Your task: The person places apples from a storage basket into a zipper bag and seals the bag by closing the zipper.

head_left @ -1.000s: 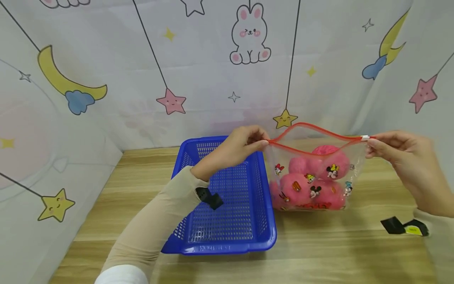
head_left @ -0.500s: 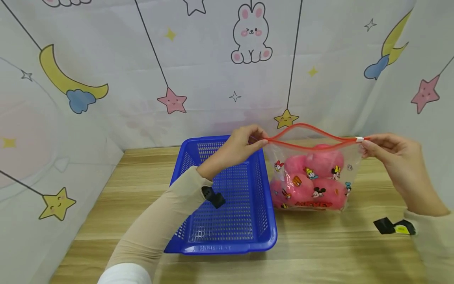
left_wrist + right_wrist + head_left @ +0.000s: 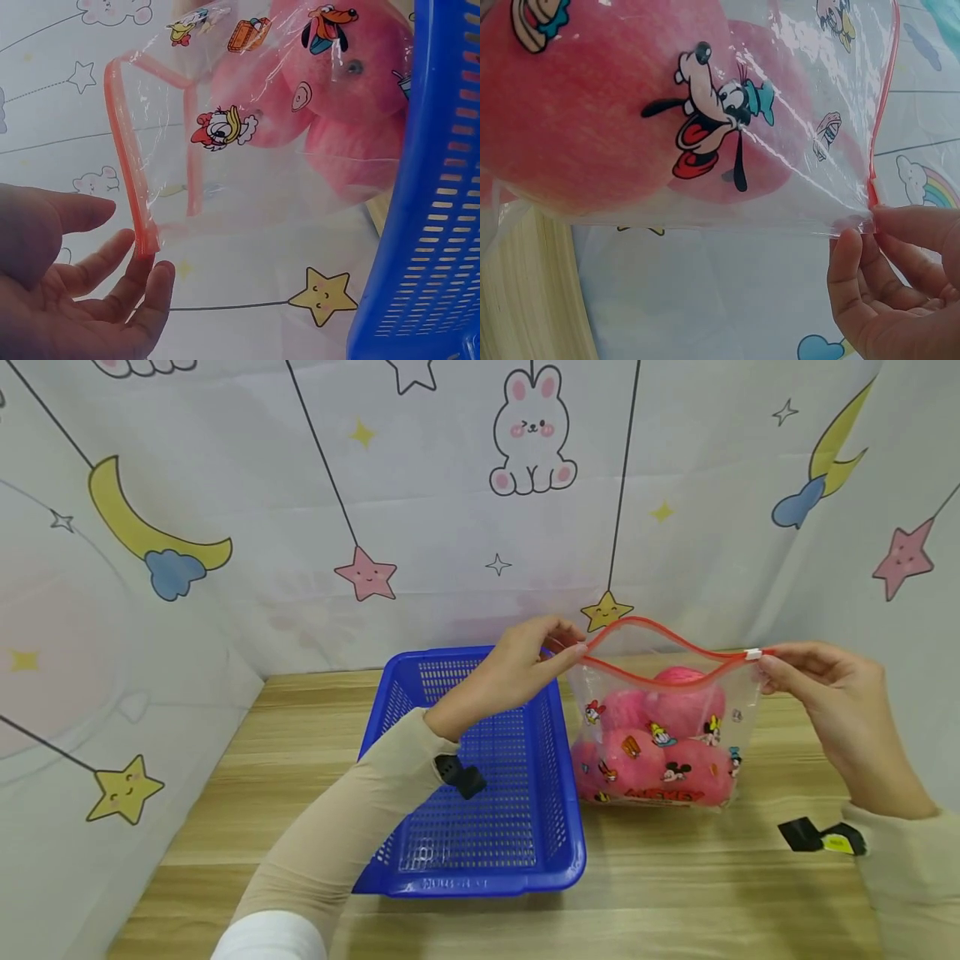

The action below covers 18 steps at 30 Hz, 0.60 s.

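Observation:
A clear zip bag (image 3: 600,693) with a red zip edge and cartoon prints stands on the table, its mouth spread; several pink round items (image 3: 686,706) lie inside. At its left top corner is the left hand (image 3: 517,668); in the left wrist view the fingers (image 3: 150,300) touch the zip's end while the thumb is apart from it. The right hand (image 3: 847,710) pinches the right top corner beside the white slider (image 3: 753,654), and the right wrist view shows the corner between thumb and fingers (image 3: 847,277).
A blue perforated basket (image 3: 566,827) stands left of the bag, close beside it, under the left forearm. Behind the wooden table (image 3: 675,893) hangs a pale curtain (image 3: 435,527) printed with stars, moons and a rabbit.
The left hand has shifted slightly right, its thumb loosened from the corner. The right hand has moved a little left with its corner, and the bag's mouth is narrower from side to side.

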Motion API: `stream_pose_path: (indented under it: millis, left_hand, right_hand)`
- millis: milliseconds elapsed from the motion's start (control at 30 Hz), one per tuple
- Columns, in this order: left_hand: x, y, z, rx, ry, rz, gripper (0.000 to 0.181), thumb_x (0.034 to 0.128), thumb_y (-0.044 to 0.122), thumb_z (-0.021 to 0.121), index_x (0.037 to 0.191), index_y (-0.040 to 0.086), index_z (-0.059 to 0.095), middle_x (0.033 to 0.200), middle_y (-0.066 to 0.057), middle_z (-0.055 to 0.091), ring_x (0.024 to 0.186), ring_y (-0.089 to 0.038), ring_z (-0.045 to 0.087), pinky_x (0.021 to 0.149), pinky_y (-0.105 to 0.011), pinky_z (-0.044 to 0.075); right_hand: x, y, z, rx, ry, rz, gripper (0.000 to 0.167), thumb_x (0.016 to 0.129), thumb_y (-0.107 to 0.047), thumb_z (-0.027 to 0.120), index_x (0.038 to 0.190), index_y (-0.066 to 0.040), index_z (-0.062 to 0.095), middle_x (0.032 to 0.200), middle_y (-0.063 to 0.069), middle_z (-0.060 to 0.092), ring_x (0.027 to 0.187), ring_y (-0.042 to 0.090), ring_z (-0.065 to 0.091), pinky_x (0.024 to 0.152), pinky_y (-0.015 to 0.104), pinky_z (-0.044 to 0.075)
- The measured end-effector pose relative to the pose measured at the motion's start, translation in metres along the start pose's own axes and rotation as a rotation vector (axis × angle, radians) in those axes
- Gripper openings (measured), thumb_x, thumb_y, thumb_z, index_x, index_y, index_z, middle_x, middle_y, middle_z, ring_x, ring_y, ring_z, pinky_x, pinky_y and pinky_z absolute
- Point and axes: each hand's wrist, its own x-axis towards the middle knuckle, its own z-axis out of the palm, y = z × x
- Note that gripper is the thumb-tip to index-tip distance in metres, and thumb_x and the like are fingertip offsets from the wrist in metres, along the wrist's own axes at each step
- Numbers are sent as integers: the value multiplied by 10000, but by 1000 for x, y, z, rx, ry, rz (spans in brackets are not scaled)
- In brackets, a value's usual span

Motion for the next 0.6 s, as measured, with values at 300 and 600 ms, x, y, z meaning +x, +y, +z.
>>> stream_pose_path:
  millis: [300,600]
  left_hand:
    - [11,18,1,43,13,33,282,1024,224,587,1231,36,620,1184,-50,648,1123,-139,581,948,-177,433]
    - [30,49,6,178,-60,117,319,1017,214,596,1271,21,606,1262,-73,636,1181,-143,564,990,-169,396]
  right_hand:
    - [2,-2,3,29,2,-28,121,891,44,699,1001,95,697,883,49,732,668,128,661,646,186,549]
    - [4,-4,4,34,-9,-36,113,886,55,701,989,100,692,872,52,730,677,127,654,647,182,545]
